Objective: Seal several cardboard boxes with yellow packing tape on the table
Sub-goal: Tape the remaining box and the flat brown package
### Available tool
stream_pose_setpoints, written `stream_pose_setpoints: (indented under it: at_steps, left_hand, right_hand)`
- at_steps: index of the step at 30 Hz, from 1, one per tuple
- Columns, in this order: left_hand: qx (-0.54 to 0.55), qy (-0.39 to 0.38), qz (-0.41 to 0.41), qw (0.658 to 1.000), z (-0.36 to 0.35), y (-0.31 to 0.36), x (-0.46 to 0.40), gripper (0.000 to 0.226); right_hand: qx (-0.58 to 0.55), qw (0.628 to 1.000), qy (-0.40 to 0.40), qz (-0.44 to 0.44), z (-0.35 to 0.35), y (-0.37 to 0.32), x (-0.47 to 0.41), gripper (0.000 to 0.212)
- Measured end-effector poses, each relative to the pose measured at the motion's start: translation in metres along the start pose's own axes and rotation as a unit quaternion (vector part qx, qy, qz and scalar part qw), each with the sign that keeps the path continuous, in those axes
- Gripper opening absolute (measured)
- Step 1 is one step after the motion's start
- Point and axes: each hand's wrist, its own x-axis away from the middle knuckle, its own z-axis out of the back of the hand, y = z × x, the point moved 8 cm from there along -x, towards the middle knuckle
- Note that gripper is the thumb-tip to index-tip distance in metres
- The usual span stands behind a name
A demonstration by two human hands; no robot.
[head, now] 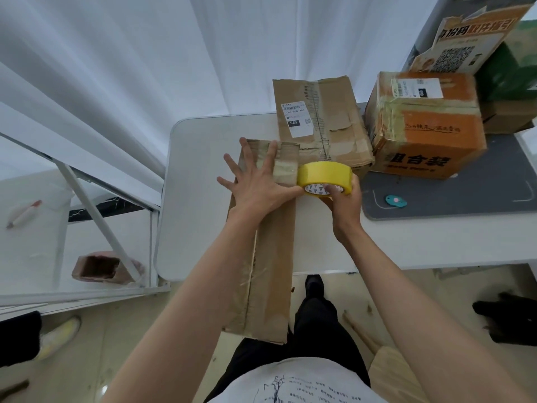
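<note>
Head view looks down on your two bare arms reaching over a white table (pixel 203 181). Your left hand (pixel 258 181) lies flat with fingers spread and straight, pressing on the top of a long brown cardboard box (pixel 270 257) that runs from the middle of the table toward you and overhangs the near edge. Its thumb reaches right and touches the yellow tape roll (pixel 325 177). Your right hand (pixel 344 205) grips that roll from the near right side, fingers curled round its rim with a fingertip in the white core; the roll stands on edge just at the right side of the long box, near its far end. Whether a strip is already drawn onto the cardboard you cannot tell from here.

Just beyond the roll lies a worn, flattened-looking brown box (pixel 322 126) with a white shipping label, touching the far end of the long box. To its right stands an orange box (pixel 427 123) wrapped in clear tape, resting partly on a grey mat (pixel 453 196). A small teal cutter (pixel 395 200) lies on that mat, near and to the right of your right hand. Further right and far, more printed cartons (pixel 476 39) are stacked. White curtains (pixel 116 68) hang behind the table on the left.
</note>
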Motion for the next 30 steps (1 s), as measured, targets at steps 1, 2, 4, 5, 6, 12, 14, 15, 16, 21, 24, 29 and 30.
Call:
stream_pose_setpoints:
  at_steps: [1, 2, 4, 5, 6, 12, 14, 15, 16, 21, 24, 29, 30]
  left_hand:
    - [0.01, -0.001, 0.008, 1.0, 0.003, -0.006, -0.001, 0.117]
    - [0.021, -0.001, 0.015, 1.0, 0.005, -0.012, -0.002, 0.116]
    - [0.03, 0.008, 0.017, 0.999, 0.011, -0.024, -0.004, 0.113]
    - [0.031, 0.015, 0.018, 0.999, 0.015, -0.03, -0.005, 0.112]
    - [0.036, 0.019, 0.019, 0.999, 0.018, -0.037, -0.006, 0.113]
    - [0.126, 0.046, 0.02, 0.991, 0.04, -0.086, -0.009, 0.111]
    - [0.162, 0.064, 0.015, 0.985, 0.045, -0.101, -0.007, 0.108]
    - [0.183, 0.068, 0.012, 0.981, 0.047, -0.107, -0.006, 0.105]
    - [0.206, 0.069, 0.013, 0.976, 0.047, -0.114, -0.006, 0.103]
    - [0.355, 0.029, 0.026, 0.934, 0.014, -0.15, -0.004, 0.09]
    - [0.421, 0.0, 0.038, 0.906, -0.025, -0.156, -0.002, 0.086]
    - [0.393, -0.002, 0.064, 0.917, -0.078, -0.164, -0.005, 0.066]
    - [0.397, -0.005, 0.074, 0.915, -0.089, -0.165, -0.006, 0.056]
  right_hand:
    - [-0.02, 1.0, -0.011, -0.018, -0.006, 0.005, 0.0, 0.04]
    - [-0.033, 0.999, -0.025, -0.034, -0.013, 0.009, 0.001, 0.041]
    - [-0.029, 0.996, -0.056, -0.063, -0.029, 0.016, 0.004, 0.043]
    - [-0.022, 0.994, -0.073, -0.079, -0.039, 0.019, 0.007, 0.037]
    - [-0.018, 0.991, -0.088, -0.098, -0.048, 0.021, 0.01, 0.03]
    - [0.031, 0.981, -0.14, -0.131, -0.095, 0.024, 0.016, 0.015]
    - [0.049, 0.978, -0.16, -0.125, -0.111, 0.02, 0.017, 0.021]
    - [0.065, 0.977, -0.166, -0.119, -0.119, 0.017, 0.018, 0.023]
    - [0.083, 0.976, -0.17, -0.108, -0.125, 0.014, 0.018, 0.027]
    - [0.201, 0.968, -0.154, -0.002, -0.138, 0.009, 0.019, 0.046]
    - [0.249, 0.958, -0.132, 0.042, -0.131, 0.009, 0.022, 0.022]
    - [0.402, 0.911, -0.084, 0.044, -0.124, 0.03, 0.012, 0.023]
    - [0.421, 0.903, -0.081, 0.029, -0.124, 0.037, 0.011, 0.024]
